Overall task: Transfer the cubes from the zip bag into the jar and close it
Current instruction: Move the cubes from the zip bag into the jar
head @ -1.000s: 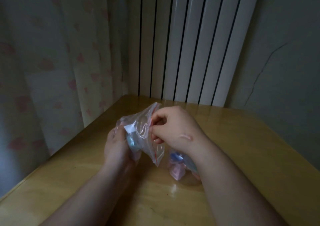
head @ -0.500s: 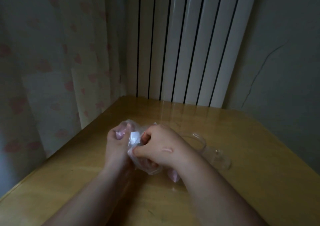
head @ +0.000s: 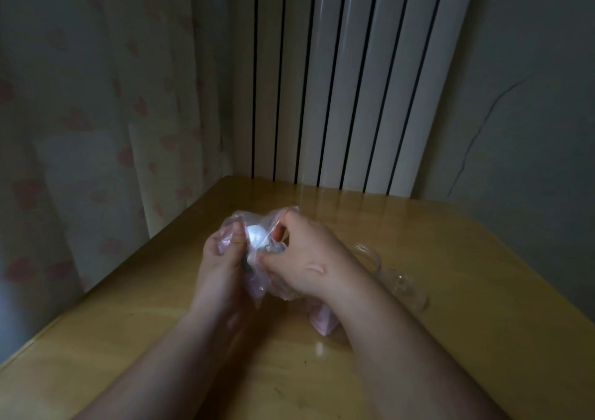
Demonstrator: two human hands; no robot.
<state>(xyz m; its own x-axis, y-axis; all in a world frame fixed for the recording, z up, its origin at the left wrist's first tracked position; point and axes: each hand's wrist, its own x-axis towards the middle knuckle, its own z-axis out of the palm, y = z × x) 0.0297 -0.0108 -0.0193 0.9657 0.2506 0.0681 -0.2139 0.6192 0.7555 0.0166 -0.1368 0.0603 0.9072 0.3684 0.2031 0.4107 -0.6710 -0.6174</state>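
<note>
A pale curtain (head: 96, 113) with a faint pink pattern hangs on the left, and a white ribbed radiator (head: 347, 81) stands at the far edge of the wooden desk (head: 467, 307). No writing or label can be read on anything here.

The left hand (head: 222, 268) is closed on the left side of a crumpled clear zip bag (head: 257, 236), thumb pressed on the front of the plastic. The bag is held up just above the desk between both hands. A white cube (head: 256, 237) shows bright through the film near its top; other shapes inside are too blurred to tell apart.

The right hand (head: 309, 265) pinches the bag's right side, fingertips curled into the plastic near the top edge. Below the right wrist a pink cube (head: 320, 321) shows; whether it lies on the desk or in a fold of plastic is unclear.

Right of the hands, a clear jar (head: 397, 282) lies on its side on the desk, mouth toward the hands, apart from the bag
</note>
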